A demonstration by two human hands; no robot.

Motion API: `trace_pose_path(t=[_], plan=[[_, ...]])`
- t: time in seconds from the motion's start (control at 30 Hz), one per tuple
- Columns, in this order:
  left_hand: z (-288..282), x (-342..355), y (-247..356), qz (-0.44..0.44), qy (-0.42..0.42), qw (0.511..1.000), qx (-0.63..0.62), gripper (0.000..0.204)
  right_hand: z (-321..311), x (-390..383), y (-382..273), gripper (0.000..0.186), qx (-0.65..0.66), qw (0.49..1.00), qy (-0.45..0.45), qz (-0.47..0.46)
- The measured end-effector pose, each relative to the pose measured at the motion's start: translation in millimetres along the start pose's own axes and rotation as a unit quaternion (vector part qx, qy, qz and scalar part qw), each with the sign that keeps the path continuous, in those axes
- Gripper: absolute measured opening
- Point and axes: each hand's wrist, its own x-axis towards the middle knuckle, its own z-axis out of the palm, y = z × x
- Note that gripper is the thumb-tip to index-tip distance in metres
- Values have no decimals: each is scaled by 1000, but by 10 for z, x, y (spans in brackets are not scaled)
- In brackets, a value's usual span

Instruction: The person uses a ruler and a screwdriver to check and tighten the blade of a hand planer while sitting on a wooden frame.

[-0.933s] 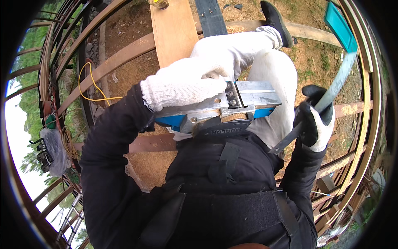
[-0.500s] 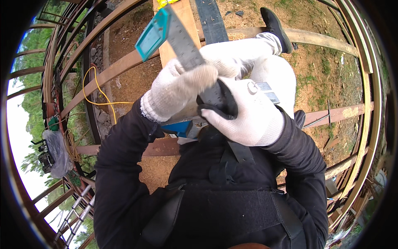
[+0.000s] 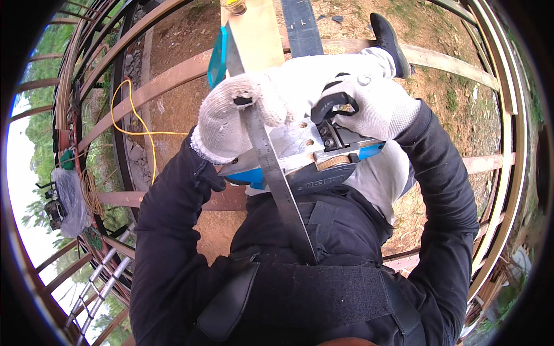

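Rests an electric hand planer (image 3: 297,141), blue and black, upside down on the lap, with white trousers (image 3: 311,72) beneath. Turned sole up, most likely, to expose the bolted cutter block (image 3: 328,138) and bring it within easy reach and sight.

Holds a ruled steel try square (image 3: 271,164) in the left hand (image 3: 234,115), closed round the blade near the teal handle (image 3: 217,56). Slants the free length down across the planer, as far as the front of the dark jacket (image 3: 288,236); perhaps gripped this way to spare laying it aside. Impossible to tell from this angle whether touching the planer or passing just above.

Bends the right hand (image 3: 372,104), in a white glove coated black on the palm side, over the cutter block from the far side, seemingly to feel or steady the parts there. Impossible to tell whether pinching a bolt or merely touching the slot edge.

Faces a pale plank (image 3: 254,34) and a dark board (image 3: 301,26), both laid over a wooden beam (image 3: 173,78), probably for support off the ground. Sits with a yellow cable (image 3: 152,144) looping beside the left sleeve.
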Motion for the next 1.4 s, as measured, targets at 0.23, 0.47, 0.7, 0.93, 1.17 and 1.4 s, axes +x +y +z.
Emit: trace_pose_path(t=[0.23,0.47,0.7,0.93,1.17,1.4], plan=[[-120,-70,-14,-88,81,989,-86,45,68,88,-116,52,-23,970,203,-135],[-164,-41,-101,-78,-31,989,-120,54,93,74,-143,58,5,980,141,-138],[-109,-58,-55,-60,-18,997,-54,54,-105,202,-343,43,2,995,22,-100],[-122,-70,-118,-31,2,996,-82,53,-41,218,-345,32,-57,995,21,-77],[-58,-39,-77,-47,0,994,-98,44,-143,230,-303,34,-4,993,26,-113],[-25,-18,-107,-41,30,998,-29,39,-36,235,-157,37,-13,989,56,-139]])
